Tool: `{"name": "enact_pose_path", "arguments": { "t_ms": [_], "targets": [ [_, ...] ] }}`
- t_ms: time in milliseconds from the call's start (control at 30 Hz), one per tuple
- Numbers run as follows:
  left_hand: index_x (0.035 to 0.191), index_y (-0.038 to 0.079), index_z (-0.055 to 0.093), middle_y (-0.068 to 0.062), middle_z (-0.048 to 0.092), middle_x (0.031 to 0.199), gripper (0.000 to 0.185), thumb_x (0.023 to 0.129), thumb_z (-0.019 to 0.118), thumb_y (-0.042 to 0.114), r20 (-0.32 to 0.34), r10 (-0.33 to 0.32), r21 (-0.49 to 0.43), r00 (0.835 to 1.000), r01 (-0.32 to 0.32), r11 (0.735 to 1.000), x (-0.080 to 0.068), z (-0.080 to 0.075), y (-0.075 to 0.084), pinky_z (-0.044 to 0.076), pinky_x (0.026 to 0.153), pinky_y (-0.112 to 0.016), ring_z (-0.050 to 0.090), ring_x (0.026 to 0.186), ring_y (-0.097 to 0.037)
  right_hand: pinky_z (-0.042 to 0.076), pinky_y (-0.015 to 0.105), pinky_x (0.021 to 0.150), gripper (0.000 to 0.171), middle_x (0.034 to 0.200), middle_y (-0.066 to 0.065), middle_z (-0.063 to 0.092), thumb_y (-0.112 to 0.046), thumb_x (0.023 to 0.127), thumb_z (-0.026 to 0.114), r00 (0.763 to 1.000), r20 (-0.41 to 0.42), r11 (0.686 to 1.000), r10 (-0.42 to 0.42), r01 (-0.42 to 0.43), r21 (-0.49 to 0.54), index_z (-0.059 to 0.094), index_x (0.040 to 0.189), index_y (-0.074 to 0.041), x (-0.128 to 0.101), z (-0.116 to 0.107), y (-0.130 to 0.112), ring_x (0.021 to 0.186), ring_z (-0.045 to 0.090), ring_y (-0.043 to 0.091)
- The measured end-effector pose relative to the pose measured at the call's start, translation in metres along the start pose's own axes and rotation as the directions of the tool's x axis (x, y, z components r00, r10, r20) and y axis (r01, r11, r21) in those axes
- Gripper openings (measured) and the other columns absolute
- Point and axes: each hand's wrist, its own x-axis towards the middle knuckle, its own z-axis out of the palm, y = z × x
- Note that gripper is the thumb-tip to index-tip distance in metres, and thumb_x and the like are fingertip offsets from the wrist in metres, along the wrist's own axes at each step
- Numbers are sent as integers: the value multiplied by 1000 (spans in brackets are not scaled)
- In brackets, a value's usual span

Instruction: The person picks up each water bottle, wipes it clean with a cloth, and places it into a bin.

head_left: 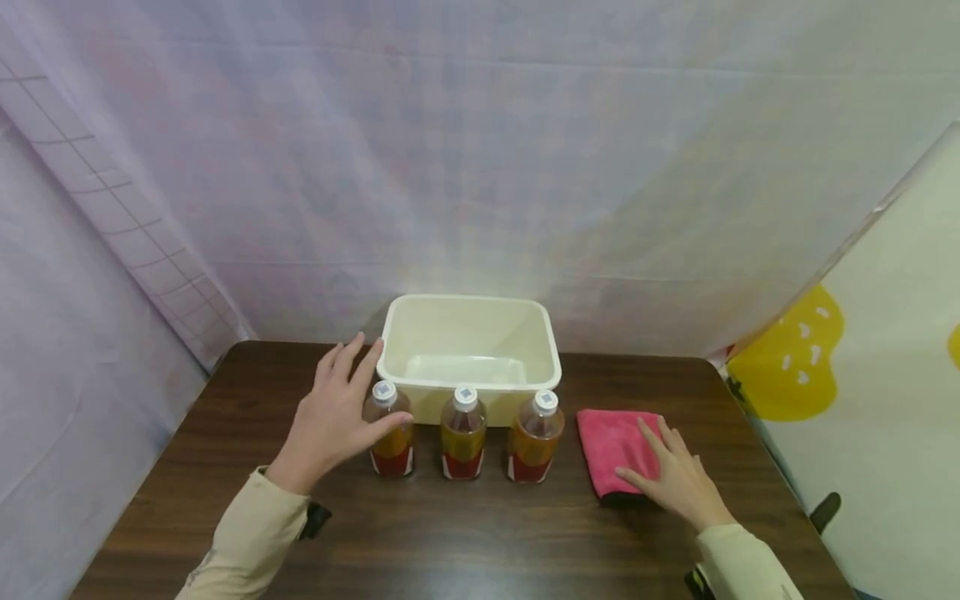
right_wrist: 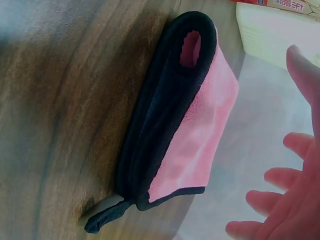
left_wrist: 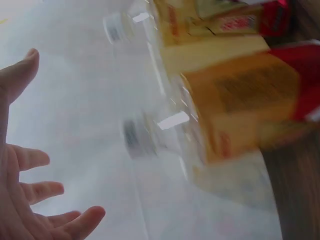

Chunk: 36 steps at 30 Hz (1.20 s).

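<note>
On a dark wood-grain table point(head_left: 465, 533), three clear bottles of amber drink stand upright in a row just in front of a cream plastic tub point(head_left: 469, 354), each with a white cap and a red and yellow label. The left hand point(head_left: 334, 421) reaches in from the near left with its fingers spread and straight, holding nothing; its thumb lies against the side of the left bottle point(head_left: 390, 429), while the fingertips point toward the near left corner of the tub. In the left wrist view, which is blurred, the same hand point(left_wrist: 30, 195) shows an open palm with its fingers apart, and the left bottle point(left_wrist: 220, 130) sits close beyond it without being wrapped by them. The middle bottle point(head_left: 462, 432) and the right bottle point(head_left: 535, 436) stand apart from both hands, near one another but not touching. To the right of the right bottle lies a folded pink cloth point(head_left: 618, 450) with a dark edge, flat on the table. The right hand point(head_left: 678, 479) rests over the cloth's near right part, fingers straight and relaxed, gripping nothing. From the right wrist camera the cloth point(right_wrist: 195, 125) shows its dark binding and folded layers, with the right hand point(right_wrist: 290, 200) open beside it, and whether the fingers press the fabric there I cannot tell.
</note>
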Motion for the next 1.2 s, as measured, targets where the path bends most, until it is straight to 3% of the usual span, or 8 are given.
{"name": "enact_pose_path", "arguments": {
  "t_ms": [233, 433, 633, 900, 1067, 1200],
  "targets": [
    [135, 5, 42, -21, 38, 136, 84, 72, 66, 55, -18, 125, -26, 992, -125, 992, 15, 9, 20, 49, 78, -47, 38, 117, -40, 18, 72, 92, 89, 142, 28, 24, -59, 74, 61, 1000, -17, 995, -22, 20, -95, 31, 140, -7, 7, 3, 1, 122, 34, 48],
    [130, 3, 47, -19, 44, 132, 77, 74, 66, 52, -48, 189, -26, 981, -191, 981, 24, 13, 35, 42, 92, -46, 41, 117, -37, 25, 69, 90, 90, 142, 28, 23, -58, 72, 64, 999, -12, 997, -33, 32, -74, 32, 139, -6, 10, 5, 3, 113, 42, 51],
    [127, 4, 51, -14, 49, 121, 72, 75, 64, 54, -23, 183, -57, 983, -184, 981, 31, 19, 55, 49, 79, -40, 45, 109, -30, 36, 62, 88, 95, 143, 32, 16, -51, 70, 70, 999, 26, 999, -40, 40, -2, 30, 139, 1, 14, 7, 6, 115, 36, 55],
    [124, 4, 53, -12, 49, 121, 66, 78, 64, 49, 12, 223, -157, 975, -219, 963, 36, 33, 86, 48, 82, -36, 48, 106, -28, 37, 62, 86, 91, 140, 34, 19, -50, 72, 69, 997, 73, 999, -39, 40, -23, 31, 138, 1, 19, 8, 7, 111, 41, 55],
    [123, 4, 53, -11, 48, 122, 62, 79, 64, 46, 54, 256, -199, 965, -241, 950, 39, 42, 102, 47, 86, -35, 48, 109, -27, 34, 67, 85, 87, 138, 32, 28, -49, 72, 69, 998, 32, 998, -48, 49, -43, 35, 136, -1, 22, 10, 9, 114, 37, 54],
    [123, 3, 51, -12, 46, 123, 62, 80, 64, 46, 109, 252, -225, 962, -223, 948, 40, 48, 110, 44, 91, -35, 47, 110, -26, 35, 68, 81, 86, 136, 30, 32, -51, 71, 69, 998, -6, 995, -57, 57, -87, 38, 135, -4, 23, 11, 11, 113, 40, 52]
  ]
}}
